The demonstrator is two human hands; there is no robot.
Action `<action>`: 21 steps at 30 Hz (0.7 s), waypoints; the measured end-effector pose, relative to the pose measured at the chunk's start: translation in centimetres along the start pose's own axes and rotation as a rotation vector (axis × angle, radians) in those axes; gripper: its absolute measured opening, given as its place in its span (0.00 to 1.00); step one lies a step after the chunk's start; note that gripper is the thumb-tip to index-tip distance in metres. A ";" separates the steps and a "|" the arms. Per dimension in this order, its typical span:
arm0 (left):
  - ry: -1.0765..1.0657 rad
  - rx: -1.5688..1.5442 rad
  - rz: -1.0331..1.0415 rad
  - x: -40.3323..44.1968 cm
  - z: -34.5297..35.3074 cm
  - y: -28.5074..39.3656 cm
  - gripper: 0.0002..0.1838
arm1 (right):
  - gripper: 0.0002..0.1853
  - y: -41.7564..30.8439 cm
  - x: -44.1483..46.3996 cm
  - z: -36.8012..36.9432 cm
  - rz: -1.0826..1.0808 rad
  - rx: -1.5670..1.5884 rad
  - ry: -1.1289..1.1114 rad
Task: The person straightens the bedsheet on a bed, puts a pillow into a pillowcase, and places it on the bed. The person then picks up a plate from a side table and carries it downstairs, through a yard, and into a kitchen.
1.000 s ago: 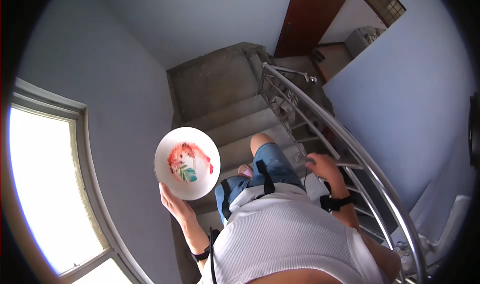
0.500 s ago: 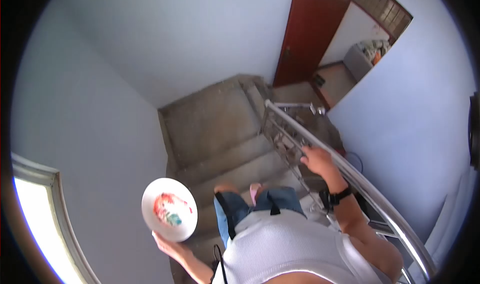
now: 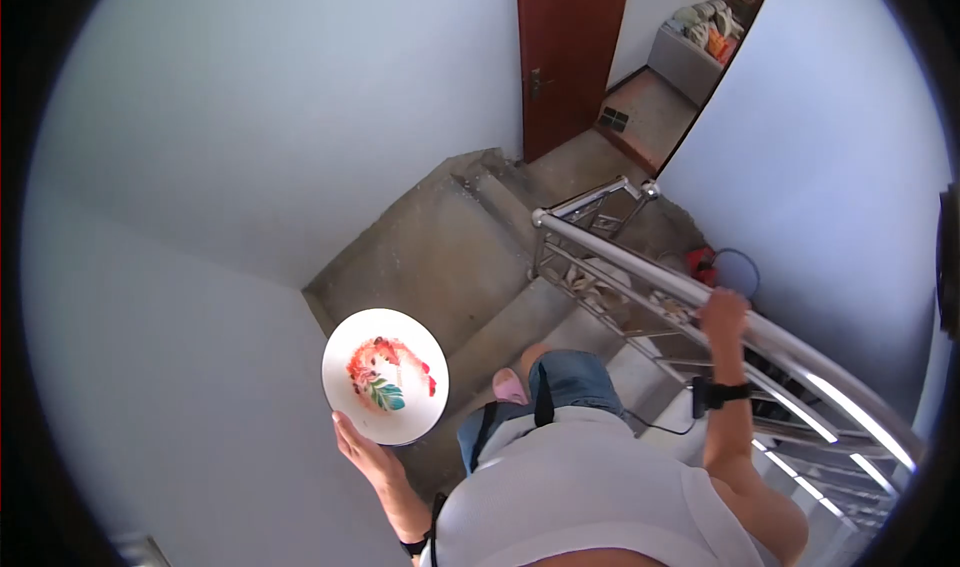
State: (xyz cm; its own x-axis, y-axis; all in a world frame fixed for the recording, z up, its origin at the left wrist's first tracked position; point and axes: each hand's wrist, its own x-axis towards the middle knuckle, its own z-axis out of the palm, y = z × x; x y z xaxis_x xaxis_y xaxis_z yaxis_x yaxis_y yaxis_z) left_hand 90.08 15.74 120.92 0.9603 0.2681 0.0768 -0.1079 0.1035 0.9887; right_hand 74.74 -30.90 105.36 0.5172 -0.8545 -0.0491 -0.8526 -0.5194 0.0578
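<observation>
My left hand (image 3: 365, 452) holds a round white plate (image 3: 415, 412) out to the left of my body. Its thumb lies along the near edge, and the other fingers are hidden beneath. Printed on the plate are a red figure and green leaves; nothing lies on it. On the right, my right hand (image 3: 725, 315) is closed over the metal handrail (image 3: 640, 263) of the staircase. A black band with a small device sits on the right wrist. Below me, a foot in a pink slipper (image 3: 509, 386) stands on the stairs.
Concrete steps (image 3: 495, 322) go down to a landing (image 3: 420, 252) bounded by pale walls. Beyond, a reddish-brown door (image 3: 568, 57) stands open to a room with a grey sofa (image 3: 687, 62) bearing cloths. Past the railing lies a red object (image 3: 702, 265).
My right hand has moved onto the handrail and closed over it. The plate has shifted right and up in view. My view has turned, and the door and landing look nearer.
</observation>
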 end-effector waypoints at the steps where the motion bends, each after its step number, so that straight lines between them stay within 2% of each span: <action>1: 0.004 0.002 0.031 0.3 -0.2 -0.4 0.29 | 0.21 1.6 -1.0 -0.2 0.024 0.002 0.000; 4: -0.041 0.067 -0.001 -0.9 0.3 1.2 0.29 | 0.25 5.8 -2.7 -1.9 0.015 -0.048 -0.017; 5: 0.032 0.119 -0.008 -1.4 0.8 1.7 0.29 | 0.25 7.2 -2.7 -2.9 0.015 -0.056 -0.025; 7: 0.036 0.100 -0.001 -2.0 2.2 2.7 0.29 | 0.26 7.8 -0.7 -4.6 0.050 -0.125 -0.311; 10: 0.031 0.079 0.009 -0.7 2.5 2.8 0.30 | 0.25 6.8 0.8 -6.2 0.063 -0.016 -0.311; 11: 0.018 0.161 0.047 -0.3 2.0 2.5 0.30 | 0.26 5.8 1.0 -5.6 0.040 0.145 -0.222; 13: 0.022 0.285 0.124 0.3 0.3 0.9 0.30 | 0.20 1.7 0.3 -4.3 -0.168 0.512 -0.002; 15: 0.031 0.223 0.165 -0.1 1.0 0.1 0.30 | 0.21 -3.0 0.6 -1.9 -0.351 0.753 0.049; 17: 0.036 0.151 0.221 -0.1 1.8 -0.5 0.31 | 0.22 -7.3 -0.1 -1.1 -0.511 0.649 0.039; 19: 0.135 0.105 0.238 -1.0 1.2 -0.5 0.30 | 0.22 -8.8 -1.8 -0.3 -0.568 0.632 0.028; 21: -0.016 0.165 0.226 -3.8 1.2 2.2 0.28 | 0.22 -5.9 -5.8 0.0 -0.628 0.583 -0.023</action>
State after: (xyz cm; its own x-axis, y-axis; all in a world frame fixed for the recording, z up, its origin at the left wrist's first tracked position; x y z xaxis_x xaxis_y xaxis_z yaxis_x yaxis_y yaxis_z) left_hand 86.49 13.82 122.94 0.9208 0.2511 0.2985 -0.2779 -0.1147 0.9537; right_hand 76.80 -22.86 105.26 0.9100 -0.4070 0.0787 -0.3145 -0.8016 -0.5084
